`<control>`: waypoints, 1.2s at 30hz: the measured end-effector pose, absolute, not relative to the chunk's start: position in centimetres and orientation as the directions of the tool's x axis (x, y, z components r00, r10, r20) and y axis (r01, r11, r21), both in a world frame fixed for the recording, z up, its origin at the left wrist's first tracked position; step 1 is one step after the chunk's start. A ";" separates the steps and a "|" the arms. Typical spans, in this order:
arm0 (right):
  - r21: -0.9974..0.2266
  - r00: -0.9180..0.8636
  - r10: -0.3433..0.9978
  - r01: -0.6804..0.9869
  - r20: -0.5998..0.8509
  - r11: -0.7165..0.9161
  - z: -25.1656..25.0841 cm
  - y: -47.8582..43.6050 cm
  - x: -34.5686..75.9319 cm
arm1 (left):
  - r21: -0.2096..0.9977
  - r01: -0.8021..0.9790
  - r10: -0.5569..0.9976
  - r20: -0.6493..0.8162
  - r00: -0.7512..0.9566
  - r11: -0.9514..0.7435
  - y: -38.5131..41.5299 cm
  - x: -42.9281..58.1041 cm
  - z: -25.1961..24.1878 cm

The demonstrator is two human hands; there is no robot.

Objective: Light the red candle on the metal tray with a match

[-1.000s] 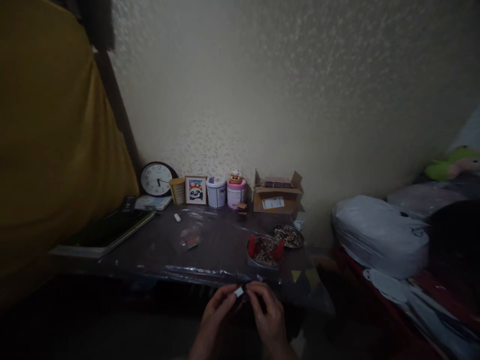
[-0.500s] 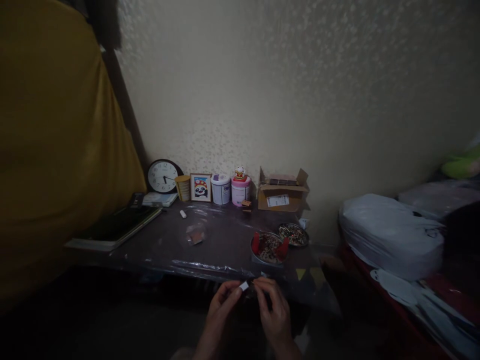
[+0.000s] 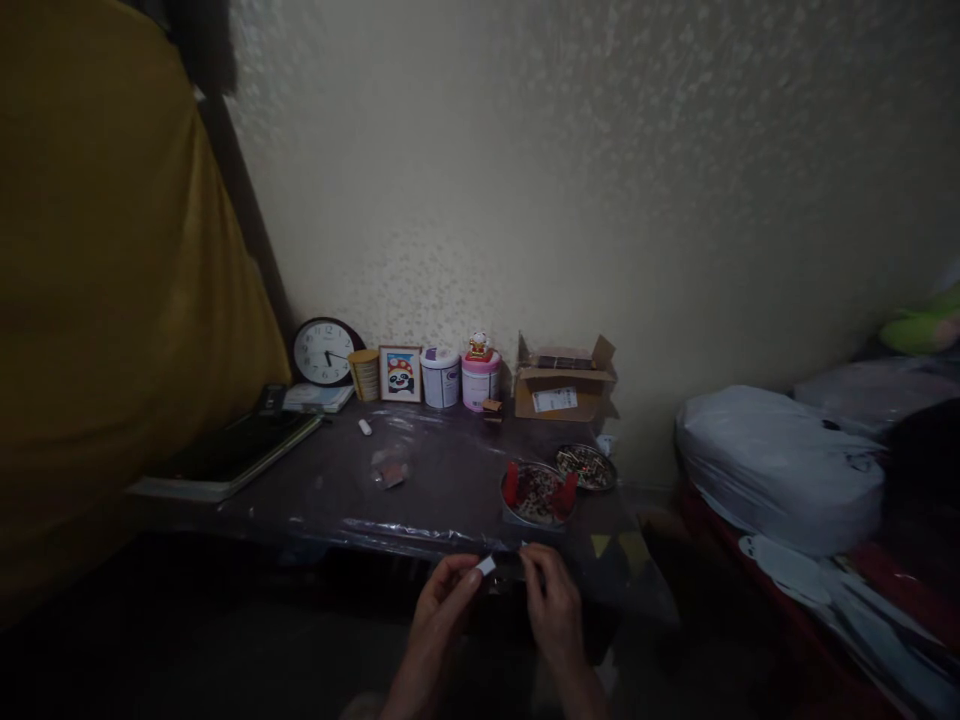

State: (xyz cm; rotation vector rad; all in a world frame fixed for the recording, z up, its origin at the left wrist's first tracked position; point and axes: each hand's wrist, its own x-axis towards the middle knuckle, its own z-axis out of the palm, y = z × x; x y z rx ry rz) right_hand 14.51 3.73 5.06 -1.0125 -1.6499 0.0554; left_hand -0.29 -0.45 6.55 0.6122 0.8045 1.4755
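Note:
My left hand [image 3: 444,600] is closed in a pinch on a small white rectangular piece [image 3: 486,566], just in front of the table edge. To its right, my right hand [image 3: 553,597] has its thumb and fingertips pressed together; whatever they hold is too small and dark to make out. A gap separates the two hands. Beyond my right hand, a round tin [image 3: 541,522] with two red pieces at its sides holds many small mixed bits. Behind that tin lies a shallow round dish [image 3: 613,478] of similar small pieces.
On the plastic-covered table [image 3: 442,470] lie a small clear packet [image 3: 390,470] and a white object [image 3: 365,427]. Along the wall stand a clock [image 3: 324,352], a framed panda picture [image 3: 400,374], tins and an open cardboard box [image 3: 525,405]. White bags [image 3: 780,470] sit at right.
My right hand has moved slightly away from the left and a little upward, widening the gap. My left hand keeps the white piece in nearly the same spot.

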 end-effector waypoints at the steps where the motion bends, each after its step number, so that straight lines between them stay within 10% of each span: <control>1: -0.577 0.068 0.662 0.561 0.747 0.594 4.9 4.1 14.7 | 0.786 -0.618 0.992 -0.100 -0.073 0.033 -0.4 -0.4 6.4; 6: -0.707 0.162 0.718 0.416 0.677 0.572 5.8 3.6 14.6 | 0.791 -0.611 0.992 -0.097 -0.078 0.029 -0.8 -0.7 6.6; 21: -0.455 -0.035 0.539 0.490 0.842 0.743 7.0 1.6 14.0 | 0.793 -0.607 0.993 -0.106 -0.046 0.056 -1.0 0.3 7.5; 36: -0.770 0.222 0.750 0.340 0.623 0.539 5.7 3.1 14.2 | 0.812 -0.583 0.990 -0.106 -0.092 0.033 -1.1 -0.4 7.4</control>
